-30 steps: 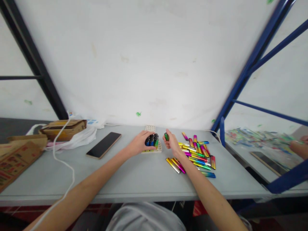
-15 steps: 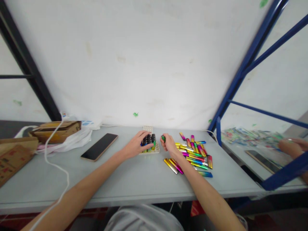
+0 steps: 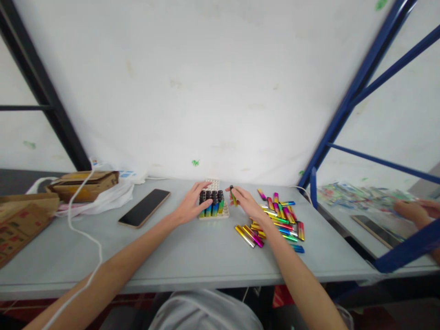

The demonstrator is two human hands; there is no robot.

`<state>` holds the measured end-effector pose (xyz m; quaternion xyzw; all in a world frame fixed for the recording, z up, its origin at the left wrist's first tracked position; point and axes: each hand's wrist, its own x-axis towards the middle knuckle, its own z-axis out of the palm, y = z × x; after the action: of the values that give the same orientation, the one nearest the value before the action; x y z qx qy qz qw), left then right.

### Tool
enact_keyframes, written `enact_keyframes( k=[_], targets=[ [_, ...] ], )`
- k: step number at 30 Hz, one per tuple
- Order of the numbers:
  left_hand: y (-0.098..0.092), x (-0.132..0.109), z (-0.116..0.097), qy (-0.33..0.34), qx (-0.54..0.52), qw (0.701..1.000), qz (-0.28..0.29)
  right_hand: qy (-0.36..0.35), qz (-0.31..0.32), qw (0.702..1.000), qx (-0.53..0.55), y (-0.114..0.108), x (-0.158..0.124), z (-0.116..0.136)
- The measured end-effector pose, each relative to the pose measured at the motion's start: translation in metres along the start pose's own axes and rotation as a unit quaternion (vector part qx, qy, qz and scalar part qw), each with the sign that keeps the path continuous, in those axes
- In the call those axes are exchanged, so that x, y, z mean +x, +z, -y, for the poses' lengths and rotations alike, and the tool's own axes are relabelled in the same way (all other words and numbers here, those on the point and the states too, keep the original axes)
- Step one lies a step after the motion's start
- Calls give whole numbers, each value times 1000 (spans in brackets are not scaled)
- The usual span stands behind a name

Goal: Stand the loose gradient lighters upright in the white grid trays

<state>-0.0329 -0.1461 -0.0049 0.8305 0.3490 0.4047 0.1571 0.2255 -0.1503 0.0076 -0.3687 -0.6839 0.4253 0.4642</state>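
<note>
A white tray with rows of holes point(image 3: 213, 185) stands near the wall, its front part filled with upright, black-topped lighters point(image 3: 211, 204) in blue, green and yellow. My left hand point(image 3: 192, 201) is beside the left of this group, fingers stretched and thumb reaching towards its front. To the right of the tray, my right hand point(image 3: 243, 198) pinches a yellow-green, black-topped lighter point(image 3: 234, 196), held upright with a slight tilt. Close to my right forearm lies a loose pile of shiny metallic-coloured lighter bodies point(image 3: 282, 220); the forearm hides part of it.
A phone point(image 3: 145, 208) lies to the left, with cardboard boxes point(image 3: 82, 185) and a white plastic bag point(image 3: 113, 195) beyond it. A white cable point(image 3: 85, 238) hangs across my left arm. On the right, past a blue metal frame point(image 3: 321, 151), another person's hand point(image 3: 410, 211) shows.
My right hand has turned and opened up from a fist-like grip, so more of the lighter shows. My left hand has drawn slightly left, uncovering the lighters in the tray.
</note>
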Motion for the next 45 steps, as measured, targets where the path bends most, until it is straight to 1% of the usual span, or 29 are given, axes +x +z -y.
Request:
enact_keyframes(
  k=[3, 6, 8, 12, 15, 19, 21, 24, 25, 27, 29, 31, 34, 36, 38, 40, 41, 43, 45],
  targets=[
    [0, -1, 2, 3, -1, 1000, 13, -43, 19, 996, -77, -6, -4, 2],
    [3, -2, 2, 3, 0, 1000, 20, -73, 13, 986, -147, -6, -5, 1],
    [5, -2, 2, 2, 5, 1000, 25, -66, 21, 981, -179, -5, -6, -2],
    [7, -2, 2, -1, 17, 1000, 20, -28, 46, 984, -169, -2, -7, -6],
    [7, -2, 2, -7, 20, 1000, 13, -28, 61, 980, -186, 0, -7, -7],
    [8, -2, 2, -14, 14, 1000, 15, -44, 98, 964, -241, 3, -6, -6],
    [9, -1, 2, -13, 14, 1000, 18, -48, 94, 953, -283, 4, -5, -7],
    [11, 0, 1, -15, 20, 1000, 18, -35, 76, 932, -353, 7, -4, -10],
    [12, 0, 1, -17, 22, 1000, 15, -29, 83, 928, -361, 8, -5, -10],
    [12, 1, 1, -18, 25, 999, 10, -27, 109, 931, -348, 6, -6, -10],
    [13, 1, 2, -15, 26, 1000, 9, -41, 113, 936, -332, 0, -8, -6],
    [13, 0, 4, -11, 25, 1000, 10, -60, 67, 932, -350, -13, -8, -1],
    [14, 1, 6, -21, 23, 999, 5, -62, -44, 903, -423, -42, -7, 1],
    [14, 2, 7, -32, 25, 999, 10, -25, -108, 874, -474, -64, -6, -5],
    [14, 3, 9, -40, 27, 999, 15, 42, -163, 842, -512, -84, -6, -15],
    [14, 4, 12, -42, 26, 999, 18, 108, -191, 809, -546, -97, -8, -27],
    [13, 5, 13, -42, 24, 999, 19, 139, -194, 795, -557, -102, -9, -33],
    [11, 7, 15, -41, 16, 999, 26, 196, -181, 779, -568, -105, -10, -41],
    [8, 8, 18, -38, 3, 999, 38, 239, -158, 772, -567, -104, -9, -46]
  ],
)
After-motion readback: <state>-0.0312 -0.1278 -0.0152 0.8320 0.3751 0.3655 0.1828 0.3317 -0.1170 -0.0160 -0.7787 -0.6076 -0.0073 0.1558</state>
